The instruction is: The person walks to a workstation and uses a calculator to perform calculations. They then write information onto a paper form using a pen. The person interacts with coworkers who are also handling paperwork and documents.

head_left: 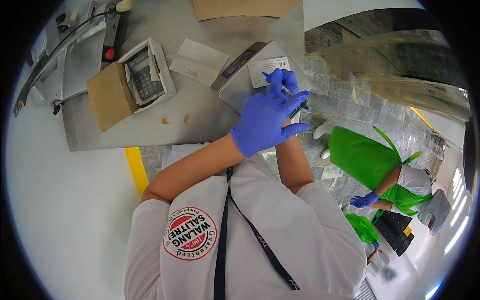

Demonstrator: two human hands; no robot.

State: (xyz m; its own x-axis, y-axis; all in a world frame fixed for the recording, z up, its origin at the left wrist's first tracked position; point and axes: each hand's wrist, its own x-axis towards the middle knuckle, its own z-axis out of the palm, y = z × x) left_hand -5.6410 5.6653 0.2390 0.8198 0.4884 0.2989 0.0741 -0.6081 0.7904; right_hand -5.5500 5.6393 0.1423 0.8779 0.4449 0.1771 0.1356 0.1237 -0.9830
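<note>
Both my hands wear blue gloves and cross above a silver weighing scale [233, 95]. My left hand [265, 120] lies over the right, back upward, its thumb and forefinger stretched apart. Most of my right hand [288, 79] is behind it; the curled fingers showing above seem to be its own. Among those fingers sits a slim pen [267, 78] with a blue end and what looks like a clear barrel. Beneath them, a white printed card [259, 68] rests on the scale. Something dark green [299, 109] pokes out at the scale's right edge, partly covered.
Left of the scale lie a white paper slip [199, 62] and an opened box [162, 67] holding a calculator [145, 80]. Metal equipment [80, 60] with a red knob stands far left. Cardboard [245, 9] covers the table's far edge. At right, a person in a green apron [362, 155] stands nearby.
</note>
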